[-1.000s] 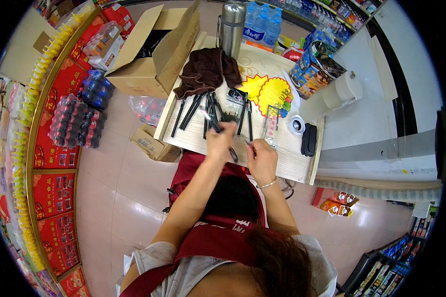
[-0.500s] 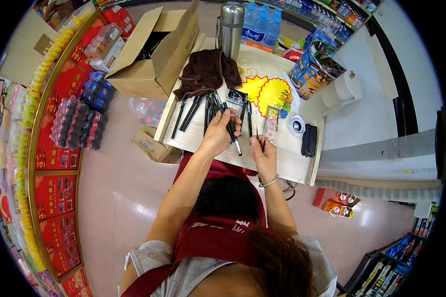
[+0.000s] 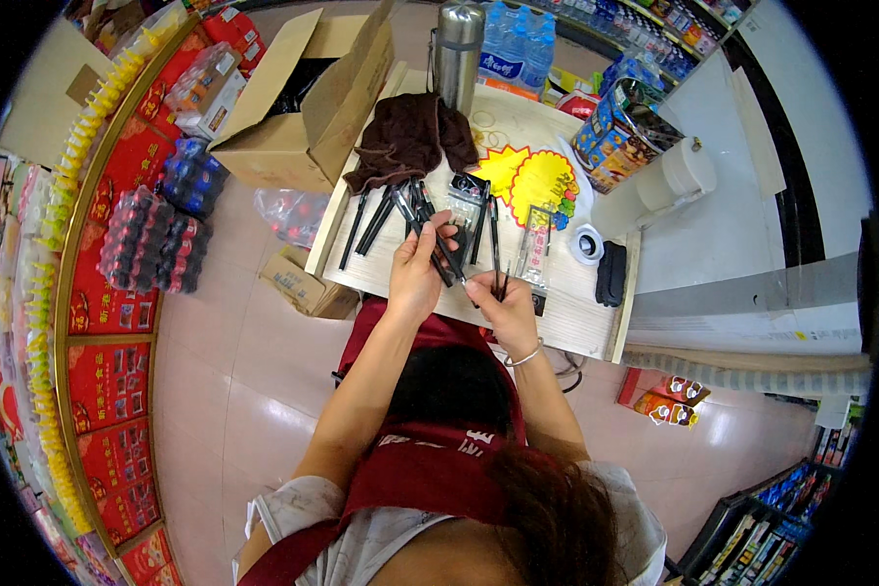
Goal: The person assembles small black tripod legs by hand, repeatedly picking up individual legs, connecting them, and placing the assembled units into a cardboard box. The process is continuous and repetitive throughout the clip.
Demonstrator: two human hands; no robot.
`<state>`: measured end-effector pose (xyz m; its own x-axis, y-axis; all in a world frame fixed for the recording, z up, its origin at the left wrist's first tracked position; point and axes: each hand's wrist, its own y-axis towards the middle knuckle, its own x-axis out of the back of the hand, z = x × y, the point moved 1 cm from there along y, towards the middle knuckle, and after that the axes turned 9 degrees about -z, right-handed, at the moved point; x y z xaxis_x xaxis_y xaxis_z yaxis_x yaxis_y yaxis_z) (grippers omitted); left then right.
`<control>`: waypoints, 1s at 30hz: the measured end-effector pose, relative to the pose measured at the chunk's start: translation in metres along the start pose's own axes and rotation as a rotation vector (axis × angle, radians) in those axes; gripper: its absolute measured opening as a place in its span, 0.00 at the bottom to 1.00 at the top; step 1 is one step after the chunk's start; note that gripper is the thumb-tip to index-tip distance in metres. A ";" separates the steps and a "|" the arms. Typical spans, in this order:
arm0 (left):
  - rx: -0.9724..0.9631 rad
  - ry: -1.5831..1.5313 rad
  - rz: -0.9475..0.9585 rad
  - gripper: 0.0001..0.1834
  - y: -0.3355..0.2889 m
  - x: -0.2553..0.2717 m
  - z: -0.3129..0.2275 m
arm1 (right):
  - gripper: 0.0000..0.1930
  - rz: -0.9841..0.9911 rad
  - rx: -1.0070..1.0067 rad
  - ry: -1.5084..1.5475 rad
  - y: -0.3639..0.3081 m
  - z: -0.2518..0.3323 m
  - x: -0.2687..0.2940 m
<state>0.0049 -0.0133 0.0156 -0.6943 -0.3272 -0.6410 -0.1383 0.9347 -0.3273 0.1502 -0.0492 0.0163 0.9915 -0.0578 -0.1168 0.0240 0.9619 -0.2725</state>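
My left hand (image 3: pixel 418 273) is closed around a black pen (image 3: pixel 446 256) above the wooden tray table. The fingers of my right hand (image 3: pixel 510 314) pinch the pen's lower end. A thin dark pointed item (image 3: pixel 504 284) also sticks up from my right hand; its kind is too small to make out. Several black pens (image 3: pixel 373 223) lie loose on the tray beyond my left hand, some partly under a dark brown cloth (image 3: pixel 405 142). A clear plastic case (image 3: pixel 534 242) with pink marking lies just beyond my right hand.
Yellow price-tag cards (image 3: pixel 542 184), a roll of tape (image 3: pixel 586 245) and a black pouch (image 3: pixel 610 274) lie on the right of the tray (image 3: pixel 337 239). At its far edge stands a steel thermos (image 3: pixel 457 59). An open carton (image 3: pixel 283 146) is on the left, a white wall on the right.
My right hand has moved left and now meets the pen's lower end, which hung free before. My left hand has shifted slightly left, still holding the pen.
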 end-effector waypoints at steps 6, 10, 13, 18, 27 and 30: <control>-0.035 0.183 -0.104 0.16 -0.011 0.014 -0.001 | 0.07 -0.012 0.021 0.061 -0.004 -0.004 -0.014; -0.104 0.406 -0.037 0.13 -0.042 0.008 0.002 | 0.07 -0.101 0.048 0.217 -0.003 -0.007 -0.014; -0.163 0.428 0.043 0.09 -0.046 0.014 0.002 | 0.08 -0.085 0.030 0.140 0.000 -0.004 -0.016; -0.159 0.549 0.079 0.07 -0.040 0.029 -0.018 | 0.06 -0.206 0.020 0.516 0.003 0.015 -0.017; -0.063 -0.028 -0.109 0.09 -0.030 0.026 -0.025 | 0.05 -0.043 0.019 0.208 -0.013 0.024 -0.003; -0.083 0.030 -0.177 0.09 -0.032 0.015 -0.031 | 0.07 -0.017 0.081 0.103 -0.019 0.018 -0.003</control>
<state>-0.0224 -0.0440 0.0382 -0.6743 -0.4845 -0.5573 -0.3173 0.8716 -0.3738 0.1487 -0.0628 0.0392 0.9725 -0.0976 -0.2113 0.0552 0.9786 -0.1980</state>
